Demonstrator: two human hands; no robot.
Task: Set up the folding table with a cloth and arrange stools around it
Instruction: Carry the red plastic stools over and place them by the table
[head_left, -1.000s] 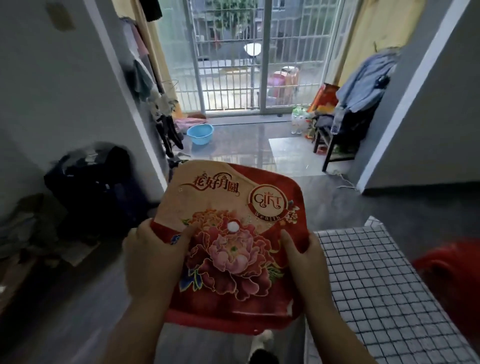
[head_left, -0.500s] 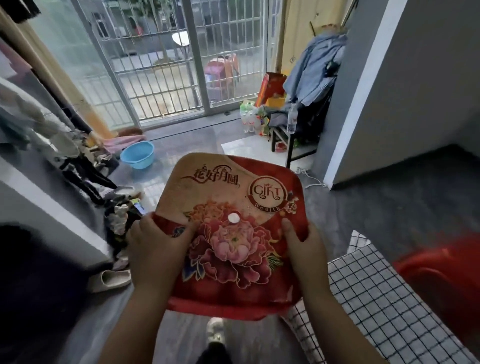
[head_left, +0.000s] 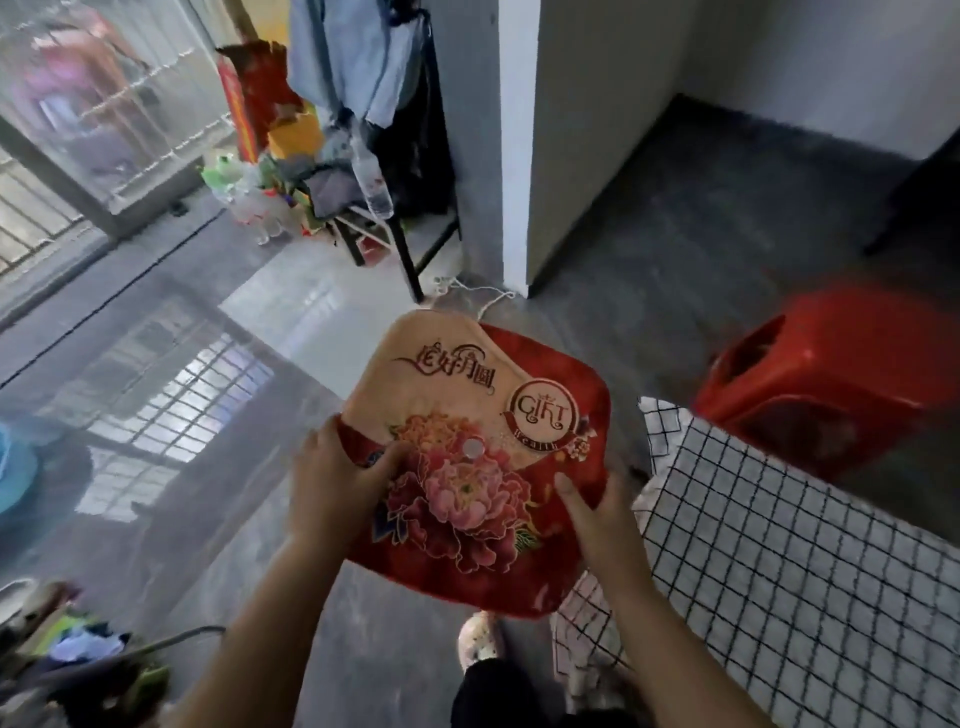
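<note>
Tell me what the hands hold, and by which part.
A red flower-printed square item: the left hand grips its left edge, the right hand its right edge, thumbs on the printed face.

Grey floor (head_left: 649, 249), white pillar (head_left: 515, 156), barred window (head_left: 78, 130).

Two hands, the left hand (head_left: 337, 483) and the right hand (head_left: 597, 514). One peony-print panel (head_left: 483, 467) gripped between their fingers. One red stool (head_left: 810, 384) beyond the right fingers, and one checked cloth (head_left: 779, 545) just right of them. One blue basin (head_left: 13, 467) (only its edge shows) well left of the left fingers.
</note>
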